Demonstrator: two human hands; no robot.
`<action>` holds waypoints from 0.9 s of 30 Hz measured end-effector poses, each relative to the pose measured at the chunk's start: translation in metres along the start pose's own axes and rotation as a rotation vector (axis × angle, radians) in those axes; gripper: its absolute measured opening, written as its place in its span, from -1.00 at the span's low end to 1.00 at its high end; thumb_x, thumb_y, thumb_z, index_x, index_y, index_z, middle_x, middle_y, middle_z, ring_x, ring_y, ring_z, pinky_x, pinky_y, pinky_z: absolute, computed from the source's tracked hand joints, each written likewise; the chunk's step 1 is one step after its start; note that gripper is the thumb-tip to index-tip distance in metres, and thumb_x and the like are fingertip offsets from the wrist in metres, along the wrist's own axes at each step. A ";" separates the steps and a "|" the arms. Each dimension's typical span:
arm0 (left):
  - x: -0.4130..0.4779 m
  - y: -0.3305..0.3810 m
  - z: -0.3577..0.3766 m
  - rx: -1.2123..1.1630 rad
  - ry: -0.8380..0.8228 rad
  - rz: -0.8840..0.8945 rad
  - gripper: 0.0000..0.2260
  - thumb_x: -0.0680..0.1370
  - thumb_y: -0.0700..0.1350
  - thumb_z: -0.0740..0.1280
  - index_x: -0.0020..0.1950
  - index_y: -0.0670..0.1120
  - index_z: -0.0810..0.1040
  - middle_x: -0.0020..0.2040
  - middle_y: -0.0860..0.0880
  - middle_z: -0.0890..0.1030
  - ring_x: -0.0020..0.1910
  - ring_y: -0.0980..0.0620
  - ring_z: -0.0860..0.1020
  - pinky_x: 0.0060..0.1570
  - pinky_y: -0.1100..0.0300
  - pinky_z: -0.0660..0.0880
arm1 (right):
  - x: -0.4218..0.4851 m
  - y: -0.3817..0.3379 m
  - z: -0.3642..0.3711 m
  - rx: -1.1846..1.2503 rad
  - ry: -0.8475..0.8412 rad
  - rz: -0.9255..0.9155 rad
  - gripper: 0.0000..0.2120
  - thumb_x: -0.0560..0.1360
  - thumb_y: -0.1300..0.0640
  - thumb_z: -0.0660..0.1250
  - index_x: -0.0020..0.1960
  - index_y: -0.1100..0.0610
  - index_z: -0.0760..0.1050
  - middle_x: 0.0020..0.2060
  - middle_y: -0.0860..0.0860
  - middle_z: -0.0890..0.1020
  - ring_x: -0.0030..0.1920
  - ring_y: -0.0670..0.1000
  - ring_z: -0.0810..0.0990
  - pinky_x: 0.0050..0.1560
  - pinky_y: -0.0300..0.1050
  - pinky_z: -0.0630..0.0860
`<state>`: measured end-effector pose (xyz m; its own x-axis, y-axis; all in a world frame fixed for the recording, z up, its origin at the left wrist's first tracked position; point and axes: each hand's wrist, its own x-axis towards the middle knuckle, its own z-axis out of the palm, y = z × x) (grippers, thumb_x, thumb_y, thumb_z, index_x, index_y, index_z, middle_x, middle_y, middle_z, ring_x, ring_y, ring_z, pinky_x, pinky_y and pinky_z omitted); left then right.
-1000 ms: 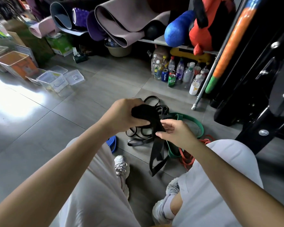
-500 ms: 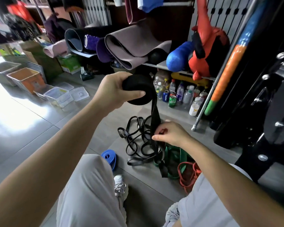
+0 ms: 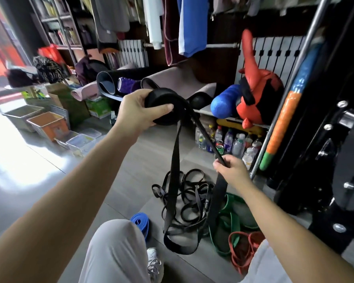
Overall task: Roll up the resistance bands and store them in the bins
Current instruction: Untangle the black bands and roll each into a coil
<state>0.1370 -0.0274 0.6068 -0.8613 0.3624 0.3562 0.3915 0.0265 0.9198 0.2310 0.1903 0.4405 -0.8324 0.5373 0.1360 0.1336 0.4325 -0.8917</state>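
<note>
Fingers [image 3: 162, 108] of left hand [image 3: 139, 111] curled round rolled part of wide black resistance band [image 3: 166, 119], roll raised in air. Right hand [image 3: 232, 170] lower, pinching one loose strand of same band; rest hangs in long loop toward grey tiled floor [image 3: 143, 170]. On floor below: tangle of thin black bands [image 3: 192, 193], green band [image 3: 231, 203], red band [image 3: 241, 248], rolled blue band [image 3: 140, 220] beside knee. Clear plastic bins [image 3: 81, 142] well apart, at left.

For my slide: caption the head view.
Left hand grips the partly rolled black band; right hand pinches its hanging strand.
</note>
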 end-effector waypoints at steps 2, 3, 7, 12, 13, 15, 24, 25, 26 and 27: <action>-0.001 -0.002 0.000 -0.019 0.017 -0.021 -0.71 0.35 -0.25 0.52 0.03 -0.21 0.58 -0.05 -0.19 0.66 -0.07 -0.11 0.66 -0.06 -0.04 0.61 | 0.001 0.013 -0.005 -0.254 -0.083 0.028 -0.95 0.47 0.11 0.33 -0.17 0.01 0.52 -0.31 -0.07 0.56 -0.27 -0.05 0.49 -0.31 -0.21 0.36; -0.003 -0.004 0.001 -0.019 0.018 -0.025 -0.74 0.35 -0.27 0.52 0.00 -0.19 0.58 -0.07 -0.17 0.66 -0.08 -0.10 0.66 -0.09 0.02 0.61 | 0.000 0.023 -0.004 -0.386 -0.104 0.048 -0.96 0.48 0.10 0.29 -0.13 0.02 0.52 -0.27 -0.03 0.58 -0.24 -0.01 0.51 -0.29 -0.20 0.38; -0.015 -0.014 0.004 -0.008 0.007 -0.017 -0.73 0.33 -0.27 0.52 0.00 -0.18 0.60 -0.09 -0.15 0.67 -0.11 -0.07 0.66 -0.17 0.11 0.60 | -0.011 0.054 -0.001 -0.665 -0.178 0.104 -0.92 0.51 0.15 0.13 -0.06 0.04 0.39 -0.25 0.04 0.56 -0.24 0.12 0.51 -0.28 -0.08 0.44; -0.018 -0.016 -0.012 -0.043 0.129 -0.018 -0.83 0.38 -0.24 0.50 -0.09 -0.06 0.59 -0.21 0.01 0.69 -0.16 0.02 0.67 -0.23 0.15 0.61 | -0.027 0.074 -0.013 -0.732 -0.174 0.199 -0.84 0.43 0.21 0.17 -0.03 0.01 0.30 -0.26 0.02 0.51 -0.17 0.14 0.51 -0.31 -0.10 0.35; -0.016 -0.015 -0.018 -0.064 0.158 -0.012 -0.82 0.39 -0.23 0.50 -0.09 -0.06 0.58 -0.19 0.00 0.69 -0.15 0.01 0.67 -0.21 0.12 0.62 | -0.031 0.078 -0.017 -0.737 -0.154 0.213 -0.84 0.44 0.20 0.18 -0.02 0.01 0.30 -0.22 0.02 0.51 -0.14 0.14 0.52 -0.28 -0.10 0.35; -0.011 -0.015 -0.028 -0.101 0.197 0.003 -0.80 0.39 -0.24 0.49 -0.05 -0.08 0.58 -0.12 -0.05 0.67 -0.11 -0.02 0.67 -0.17 0.12 0.61 | -0.037 0.091 -0.023 -0.714 -0.116 0.266 -0.87 0.45 0.14 0.21 -0.02 -0.01 0.37 -0.16 0.02 0.53 -0.09 0.14 0.53 -0.21 -0.11 0.39; 0.008 -0.024 -0.048 -0.164 0.388 -0.083 -0.87 0.44 -0.22 0.46 -0.12 -0.06 0.54 -0.16 0.00 0.61 -0.15 0.01 0.63 -0.30 0.21 0.60 | -0.080 0.155 -0.021 -0.685 -0.294 0.499 -0.87 0.39 0.14 0.25 -0.26 0.04 0.29 -0.25 -0.01 0.53 -0.08 0.09 0.59 -0.27 -0.16 0.37; 0.010 -0.022 -0.051 -0.167 0.399 -0.086 -0.87 0.44 -0.23 0.45 -0.12 -0.05 0.53 -0.15 0.01 0.60 -0.16 0.05 0.63 -0.29 0.22 0.60 | -0.086 0.158 -0.021 -0.695 -0.302 0.501 -0.88 0.41 0.14 0.25 -0.23 0.05 0.31 -0.21 0.02 0.56 -0.06 0.09 0.59 -0.27 -0.15 0.37; 0.012 -0.022 -0.055 -0.163 0.408 -0.095 -0.86 0.44 -0.23 0.45 -0.12 -0.04 0.52 -0.13 0.01 0.60 -0.15 0.07 0.63 -0.26 0.19 0.62 | -0.089 0.159 -0.022 -0.690 -0.299 0.515 -0.90 0.41 0.11 0.28 -0.20 0.05 0.34 -0.17 0.03 0.60 -0.05 0.09 0.59 -0.25 -0.15 0.38; 0.012 -0.021 -0.059 -0.155 0.417 -0.099 -0.84 0.43 -0.22 0.46 -0.12 -0.04 0.52 -0.11 0.01 0.60 -0.14 0.07 0.63 -0.23 0.17 0.62 | -0.091 0.160 -0.023 -0.663 -0.286 0.528 -0.89 0.40 0.08 0.32 -0.19 0.05 0.38 -0.15 0.05 0.61 -0.07 0.09 0.59 -0.24 -0.15 0.39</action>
<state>0.0992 -0.0782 0.6016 -0.9613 -0.0418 0.2723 0.2753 -0.1096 0.9551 0.3400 0.2270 0.2953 -0.6647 0.6221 -0.4137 0.7471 0.5572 -0.3624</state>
